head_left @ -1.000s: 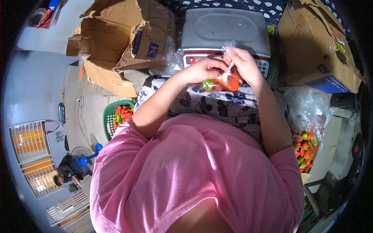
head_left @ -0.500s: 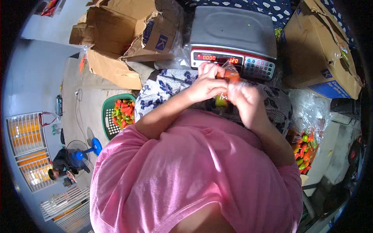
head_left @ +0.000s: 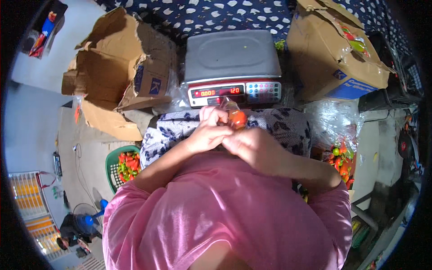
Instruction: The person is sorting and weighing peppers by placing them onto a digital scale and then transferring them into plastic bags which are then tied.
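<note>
Over my lap, both hands meet on a small clear plastic bag of peppers (head_left: 237, 118), with orange-red ones showing through the film. My left hand (head_left: 209, 131) grips the bag from its left side, fingers curled. My right hand (head_left: 252, 146) is closed against the bag's lower part, slightly blurred, and its fingertips are partly hidden. Just beyond the hands stands a digital scale (head_left: 231, 56) with a grey platform, lit red digits and a keypad; nothing lies on the platform.
A torn open cardboard box (head_left: 103, 63) stands left of the scale, another box (head_left: 319, 58) right of it. A green basket (head_left: 111, 168) of peppers sits at my left. More peppers (head_left: 343, 164) lie at my right beneath clear plastic (head_left: 333, 118). A person (head_left: 67, 234) and a blue fan (head_left: 87, 220) are farther left.
My view has shifted, so the scale and boxes appear lower and further left. The right hand has moved down the bag, covering the green pepper that showed below; both hands still hold the bag.
</note>
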{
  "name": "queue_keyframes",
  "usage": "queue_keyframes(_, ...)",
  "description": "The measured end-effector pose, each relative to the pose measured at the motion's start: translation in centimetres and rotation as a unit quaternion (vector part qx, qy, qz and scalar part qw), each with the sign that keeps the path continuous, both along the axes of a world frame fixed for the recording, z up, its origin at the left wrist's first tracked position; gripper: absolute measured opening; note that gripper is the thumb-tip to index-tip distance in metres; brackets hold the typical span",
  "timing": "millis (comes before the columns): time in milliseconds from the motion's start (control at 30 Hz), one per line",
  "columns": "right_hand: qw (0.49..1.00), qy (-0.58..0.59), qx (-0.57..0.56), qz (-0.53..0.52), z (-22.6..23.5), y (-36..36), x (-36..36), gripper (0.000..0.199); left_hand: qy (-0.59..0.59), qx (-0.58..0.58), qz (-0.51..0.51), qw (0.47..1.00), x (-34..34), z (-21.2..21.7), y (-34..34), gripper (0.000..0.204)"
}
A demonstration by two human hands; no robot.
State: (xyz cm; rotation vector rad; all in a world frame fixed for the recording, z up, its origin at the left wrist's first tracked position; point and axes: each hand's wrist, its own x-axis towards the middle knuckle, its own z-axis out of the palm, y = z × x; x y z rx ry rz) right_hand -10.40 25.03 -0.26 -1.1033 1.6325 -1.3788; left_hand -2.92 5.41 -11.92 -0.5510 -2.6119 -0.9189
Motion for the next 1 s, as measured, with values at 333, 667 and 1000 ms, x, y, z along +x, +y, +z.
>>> queue_keyframes(333,0.891,0.372,0.082,-0.248,4.9,7.8,-26.9,0.026,-0.036,0.013,0.044,0.998,2.8,-2.2,0.0,0.021)
queue_keyframes(667,0.892,-0.144,0.188,-0.385,-7.0,12.4,-44.1,0.028,-0.067,0.021,0.074,0.995,1.6,-2.2,-0.1,0.018)
queue_keyframes(1000,0.81,-0.112,-0.276,-0.505,-0.2,16.3,-39.2,0.035,-0.095,0.018,0.071,0.993,2.2,-2.5,-0.4,0.012)
